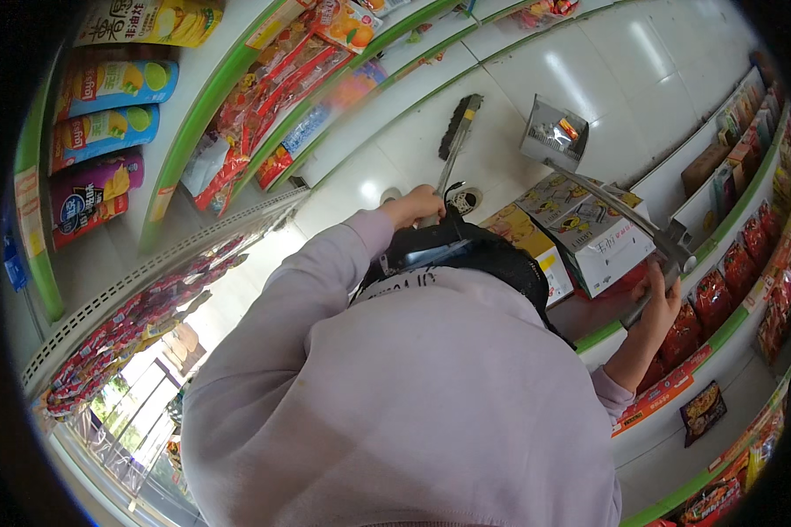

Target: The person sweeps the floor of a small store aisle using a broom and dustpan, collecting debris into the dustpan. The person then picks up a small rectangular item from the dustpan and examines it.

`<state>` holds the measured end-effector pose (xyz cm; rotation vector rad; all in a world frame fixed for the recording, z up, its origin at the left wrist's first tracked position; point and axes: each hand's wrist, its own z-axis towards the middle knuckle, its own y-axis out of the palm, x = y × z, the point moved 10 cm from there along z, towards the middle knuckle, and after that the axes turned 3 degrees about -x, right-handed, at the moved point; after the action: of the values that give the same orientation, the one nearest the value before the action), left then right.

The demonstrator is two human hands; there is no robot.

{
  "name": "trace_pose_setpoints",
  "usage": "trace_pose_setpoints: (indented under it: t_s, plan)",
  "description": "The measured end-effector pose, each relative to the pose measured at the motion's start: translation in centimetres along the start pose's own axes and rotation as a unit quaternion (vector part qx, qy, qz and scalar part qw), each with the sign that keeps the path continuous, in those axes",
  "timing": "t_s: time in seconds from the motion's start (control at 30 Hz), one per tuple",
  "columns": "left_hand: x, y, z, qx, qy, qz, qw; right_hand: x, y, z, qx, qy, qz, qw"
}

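Observation:
My left hand point(416, 205) grips the handle of a broom, whose dark bristles point(453, 128) rest on the tiled floor ahead of me. My right hand point(659, 296) is closed around the handle of a long-handled dustpan point(616, 204), near the right shelf. The dustpan's grey pan point(555, 134) sits on the floor to the right of the broom head, with a shiny wrapper and an orange-red one point(569, 128) in it. Dark cloth at my waist partly hides the broom handle, and one shoe point(463, 200) shows below it.
Cartons point(600, 244) stand on the floor between me and the right shelf, beside a yellow box point(511, 230). Green-edged shelves run along both sides. Chip canisters point(105, 135) and bagged snacks point(263, 99) fill the left one; red packets point(712, 293) line the right one.

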<state>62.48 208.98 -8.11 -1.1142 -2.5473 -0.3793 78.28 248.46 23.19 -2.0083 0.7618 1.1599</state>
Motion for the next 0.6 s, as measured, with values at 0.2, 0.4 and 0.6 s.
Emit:
trace_pose_setpoints:
  t_s: [0.2,0.4,0.6]
  plan:
    - [-0.4,-7.2,-5.0,-0.051,0.078,-0.062,0.994,-2.0,0.6,-0.5,0.038,-0.024,0.012,0.999]
    - [-5.6,-10.9,-13.9,0.029,-0.011,-0.012,0.999,-2.3,0.6,0.6,0.017,-0.025,0.015,0.999]
    - [-6.9,-9.6,-9.5,-0.021,-0.047,-0.044,0.998,-3.1,0.5,0.9,0.039,-0.042,0.018,0.998]
